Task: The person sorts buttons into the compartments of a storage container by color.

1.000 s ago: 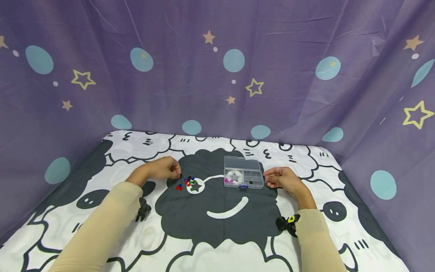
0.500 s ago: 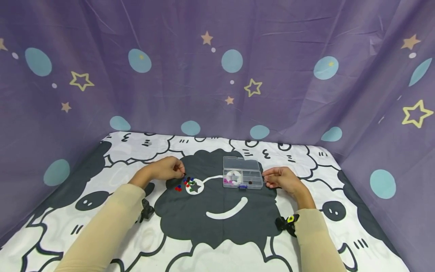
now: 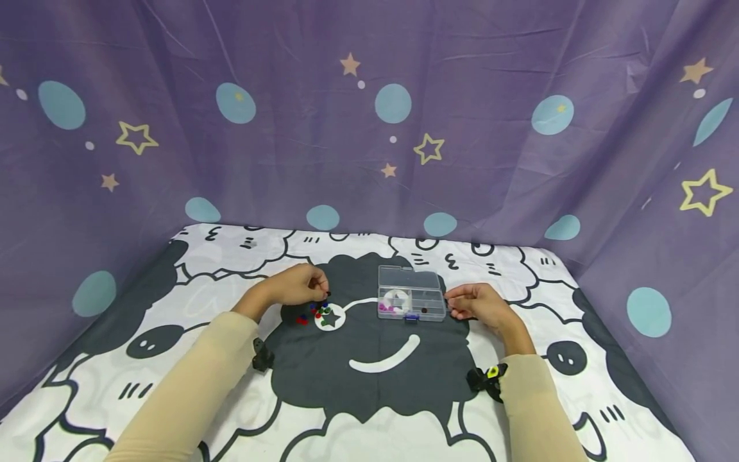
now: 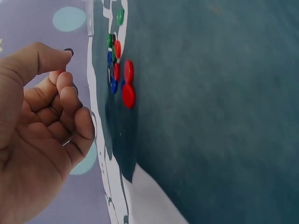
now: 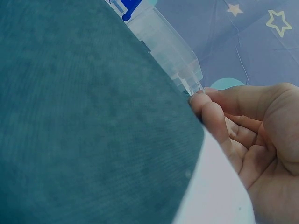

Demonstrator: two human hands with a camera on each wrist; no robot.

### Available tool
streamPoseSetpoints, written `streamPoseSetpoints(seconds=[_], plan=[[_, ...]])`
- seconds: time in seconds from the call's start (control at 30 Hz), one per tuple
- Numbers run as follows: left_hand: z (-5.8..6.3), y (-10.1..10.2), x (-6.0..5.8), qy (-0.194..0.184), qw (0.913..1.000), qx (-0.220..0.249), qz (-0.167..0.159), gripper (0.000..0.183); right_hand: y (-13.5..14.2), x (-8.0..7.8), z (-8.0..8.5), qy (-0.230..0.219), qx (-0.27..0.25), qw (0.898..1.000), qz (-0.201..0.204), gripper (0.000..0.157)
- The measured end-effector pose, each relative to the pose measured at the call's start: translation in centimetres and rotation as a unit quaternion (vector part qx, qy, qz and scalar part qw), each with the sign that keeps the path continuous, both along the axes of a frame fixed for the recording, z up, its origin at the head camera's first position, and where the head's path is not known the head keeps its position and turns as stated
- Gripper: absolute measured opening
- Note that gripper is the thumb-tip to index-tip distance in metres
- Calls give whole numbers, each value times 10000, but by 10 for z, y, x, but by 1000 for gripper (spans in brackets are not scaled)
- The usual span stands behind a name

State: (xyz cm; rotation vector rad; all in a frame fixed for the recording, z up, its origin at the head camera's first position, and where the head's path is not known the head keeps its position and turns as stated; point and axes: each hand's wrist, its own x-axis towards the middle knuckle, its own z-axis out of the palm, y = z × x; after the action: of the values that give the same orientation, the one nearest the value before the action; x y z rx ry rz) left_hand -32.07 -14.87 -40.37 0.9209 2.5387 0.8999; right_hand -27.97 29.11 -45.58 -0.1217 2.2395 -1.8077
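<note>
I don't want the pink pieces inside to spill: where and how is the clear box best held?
Probably pinch the short end wall of the clear box, coming from the right, as the right grip does. That end faces away from the loose discs. I'd avoid the lid: it lies open at the back, so pulling there might tip the box.

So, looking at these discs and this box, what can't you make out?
- Left wrist view: the full shape of the dark piece; the left hand's grip partly covers it.
- Left wrist view: how many discs there are; they overlap.
- Right wrist view: the rest of the box; the top edge cuts it off.
- Head view: the pink pieces' details; too small.
</note>
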Motion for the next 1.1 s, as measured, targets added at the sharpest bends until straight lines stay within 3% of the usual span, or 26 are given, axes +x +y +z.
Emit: streamPoseSetpoints(seconds=[0.53,0.83,1.1], plan=[[-1,27,-3,-124,9996,151,-193,4,0,0,2,-29,0,10000,1,28],[-1,41,-1,173,9994,-27,-292,4,-1,0,2,-12,-33,10000,-10,27],[-3,52,0,100,9984,186,-527,4,0,0,0,2,0,10000,1,28]])
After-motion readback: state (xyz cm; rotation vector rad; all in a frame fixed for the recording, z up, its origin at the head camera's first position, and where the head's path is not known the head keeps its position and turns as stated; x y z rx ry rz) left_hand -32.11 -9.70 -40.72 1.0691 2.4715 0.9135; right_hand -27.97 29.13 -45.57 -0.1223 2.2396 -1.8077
